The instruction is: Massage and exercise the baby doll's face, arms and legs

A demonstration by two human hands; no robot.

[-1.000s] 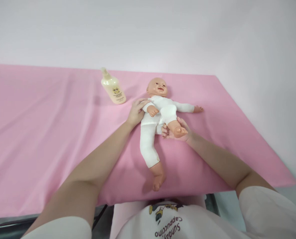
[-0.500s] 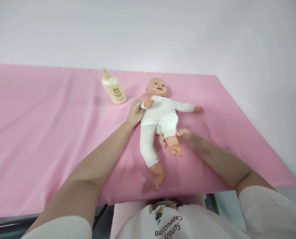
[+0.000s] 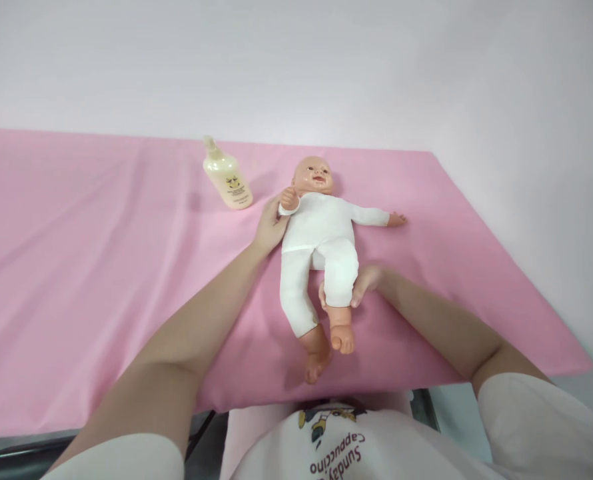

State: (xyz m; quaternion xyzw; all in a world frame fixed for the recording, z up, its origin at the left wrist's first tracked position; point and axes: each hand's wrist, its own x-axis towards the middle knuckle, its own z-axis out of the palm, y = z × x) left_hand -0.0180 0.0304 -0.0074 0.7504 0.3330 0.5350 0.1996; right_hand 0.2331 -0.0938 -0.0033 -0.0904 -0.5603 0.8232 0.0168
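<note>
A baby doll (image 3: pixel 321 220) in a white cloth body lies on its back on the pink sheet, head away from me. My left hand (image 3: pixel 270 227) is closed around the doll's bent arm on the left, its fingers mostly hidden behind that arm. The doll's small fist sticks up above my hand. Around the lower leg on the right, just above the bare foot, my right hand (image 3: pixel 365 283) is closed from beneath. My thumb shows on one side of that leg and fingertips on the other. The doll's other leg rests on the sheet, and its other arm stretches out sideways.
A cream-coloured pump bottle (image 3: pixel 229 179) stands on the pink sheet (image 3: pixel 101 267), left of the doll. The sheet's far edge runs along a pale wall (image 3: pixel 296 67). A dark chair part (image 3: pixel 21 460) shows below the near edge at left.
The doll's leg in my right hand has come down and straightened toward me, my right hand moving with it. The doll's arm in my left hand has shifted slightly up and left.
</note>
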